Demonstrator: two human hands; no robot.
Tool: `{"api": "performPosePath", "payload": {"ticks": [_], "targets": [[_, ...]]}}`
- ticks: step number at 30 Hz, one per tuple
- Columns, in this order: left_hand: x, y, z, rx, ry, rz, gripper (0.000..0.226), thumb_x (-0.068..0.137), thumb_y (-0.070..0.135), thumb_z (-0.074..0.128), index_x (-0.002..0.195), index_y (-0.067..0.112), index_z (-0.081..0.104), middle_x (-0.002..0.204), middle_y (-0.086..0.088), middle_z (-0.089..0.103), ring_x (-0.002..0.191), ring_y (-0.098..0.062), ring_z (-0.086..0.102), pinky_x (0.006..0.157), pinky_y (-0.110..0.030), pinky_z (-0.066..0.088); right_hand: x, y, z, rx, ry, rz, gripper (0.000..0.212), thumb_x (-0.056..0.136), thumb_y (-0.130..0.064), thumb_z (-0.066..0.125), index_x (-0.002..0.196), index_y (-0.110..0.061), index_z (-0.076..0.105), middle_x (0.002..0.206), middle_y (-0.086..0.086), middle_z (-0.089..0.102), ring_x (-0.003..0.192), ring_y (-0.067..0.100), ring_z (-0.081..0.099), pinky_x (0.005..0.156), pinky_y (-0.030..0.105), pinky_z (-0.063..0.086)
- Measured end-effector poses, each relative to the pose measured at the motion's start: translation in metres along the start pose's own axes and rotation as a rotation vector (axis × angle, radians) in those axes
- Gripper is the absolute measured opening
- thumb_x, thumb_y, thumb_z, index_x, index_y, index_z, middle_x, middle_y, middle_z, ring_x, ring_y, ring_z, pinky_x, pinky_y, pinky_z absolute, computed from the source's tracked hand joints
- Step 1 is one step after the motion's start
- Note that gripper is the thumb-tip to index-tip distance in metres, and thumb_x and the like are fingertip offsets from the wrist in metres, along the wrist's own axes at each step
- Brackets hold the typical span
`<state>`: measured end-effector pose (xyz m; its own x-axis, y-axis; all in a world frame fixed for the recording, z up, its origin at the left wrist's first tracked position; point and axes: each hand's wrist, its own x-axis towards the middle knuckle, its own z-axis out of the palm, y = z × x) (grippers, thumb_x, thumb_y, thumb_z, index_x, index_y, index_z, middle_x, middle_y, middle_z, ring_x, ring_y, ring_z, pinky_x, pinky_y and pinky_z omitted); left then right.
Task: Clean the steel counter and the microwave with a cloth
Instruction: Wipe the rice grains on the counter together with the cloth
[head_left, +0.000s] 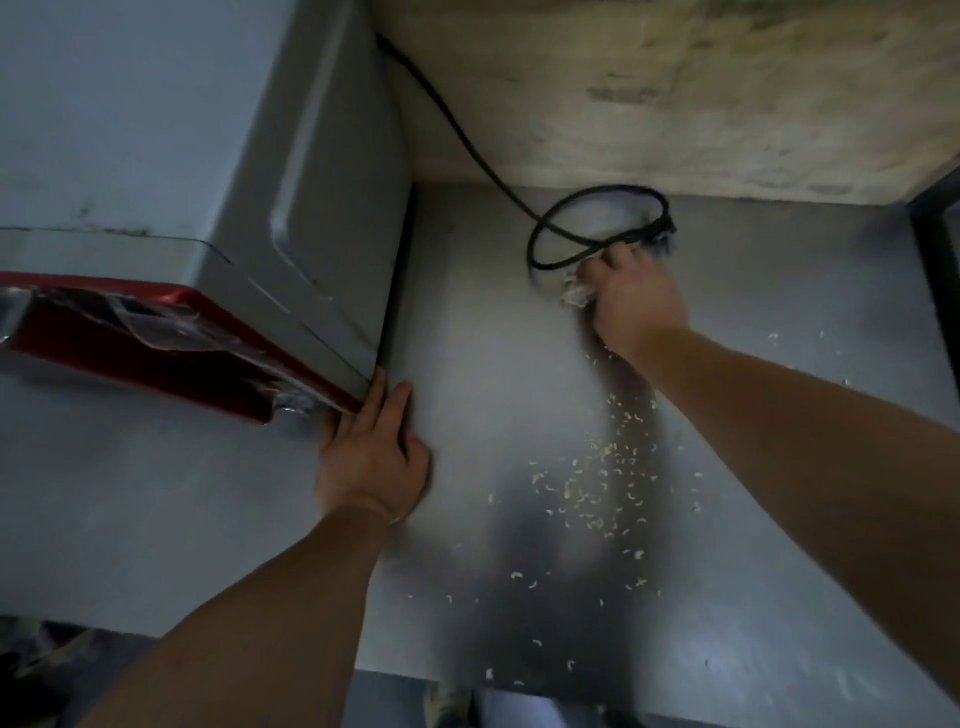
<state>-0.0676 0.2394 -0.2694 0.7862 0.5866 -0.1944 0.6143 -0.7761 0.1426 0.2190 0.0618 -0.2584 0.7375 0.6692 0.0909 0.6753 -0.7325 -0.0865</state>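
Two bare hands work a steel table (467, 322) beside a grey, red-fronted microwave (197, 208); the left hand (369, 457) lies flat with fingers straight against the microwave's front corner; the right hand (631, 301) reaches to the back of the table, fingers curled round a crumpled pale cloth (576, 296) pressed to the steel just beside the looped black cord (597, 228); pale crumbs (608, 483) lie scattered over the table between the forearms; a stained wall (675, 93) stands behind.
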Motion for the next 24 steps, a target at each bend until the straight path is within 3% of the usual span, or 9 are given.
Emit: {"api": "performPosePath", "payload": {"ticks": [3, 9, 12, 16, 20, 24], "targets": [[-0.002, 0.000, -0.003, -0.002, -0.025, 0.007, 0.067, 0.088, 0.045, 0.030, 0.152, 0.029, 0.037, 0.163, 0.001, 0.025, 0.135, -0.036, 0.045, 0.120, -0.048, 0.026, -0.032, -0.007, -0.003, 0.081, -0.020, 0.087, 0.043, 0.076, -0.009, 0.057, 0.118, -0.015, 0.062, 0.110, 0.015, 0.057, 0.103, 0.038, 0.051, 0.084, 0.043, 0.049], [-0.003, 0.000, 0.000, 0.023, -0.036, 0.040, 0.066, 0.090, 0.041, 0.036, 0.154, 0.026, 0.031, 0.166, -0.001, 0.018, 0.131, -0.036, 0.047, 0.116, -0.046, 0.031, -0.139, -0.034, -0.014, 0.124, -0.100, 0.040, 0.039, 0.076, -0.013, 0.062, 0.115, -0.021, 0.064, 0.107, 0.006, 0.059, 0.099, 0.029, 0.050, 0.086, 0.042, 0.049], [-0.005, 0.000, 0.000, 0.031, -0.017, 0.092, 0.068, 0.090, 0.039, 0.033, 0.154, 0.017, 0.034, 0.164, -0.007, 0.023, 0.138, -0.034, 0.041, 0.115, -0.044, 0.030, -0.172, -0.041, -0.026, 0.194, -0.165, -0.002, 0.037, 0.078, -0.015, 0.061, 0.114, -0.023, 0.067, 0.107, 0.003, 0.061, 0.097, 0.025, 0.051, 0.090, 0.036, 0.050], [-0.008, 0.018, 0.000, 0.079, -0.086, 0.240, 0.074, 0.091, 0.043, 0.022, 0.157, 0.008, 0.024, 0.164, -0.016, 0.019, 0.152, -0.031, 0.013, 0.124, -0.040, 0.011, -0.152, -0.031, -0.048, 0.279, -0.042, 0.109, 0.035, 0.081, -0.015, 0.060, 0.115, -0.019, 0.068, 0.109, 0.007, 0.060, 0.100, 0.029, 0.056, 0.083, 0.036, 0.051], [0.003, 0.039, -0.007, 0.108, -0.087, 0.288, 0.066, 0.099, 0.048, 0.031, 0.157, 0.018, 0.020, 0.166, -0.011, 0.011, 0.152, -0.031, 0.007, 0.124, -0.045, 0.011, -0.095, -0.015, -0.059, 0.303, 0.123, 0.243, 0.036, 0.085, -0.014, 0.057, 0.120, -0.018, 0.066, 0.113, 0.011, 0.058, 0.099, 0.034, 0.058, 0.084, 0.034, 0.047], [0.014, 0.035, -0.001, 0.130, -0.065, 0.303, 0.061, 0.101, 0.047, 0.025, 0.157, 0.025, 0.021, 0.166, -0.010, 0.015, 0.152, -0.032, 0.011, 0.122, -0.050, 0.016, -0.050, -0.003, -0.044, 0.231, -0.027, 0.308, 0.038, 0.088, -0.013, 0.053, 0.125, -0.020, 0.062, 0.120, 0.010, 0.052, 0.104, 0.034, 0.056, 0.088, 0.034, 0.045]]}}
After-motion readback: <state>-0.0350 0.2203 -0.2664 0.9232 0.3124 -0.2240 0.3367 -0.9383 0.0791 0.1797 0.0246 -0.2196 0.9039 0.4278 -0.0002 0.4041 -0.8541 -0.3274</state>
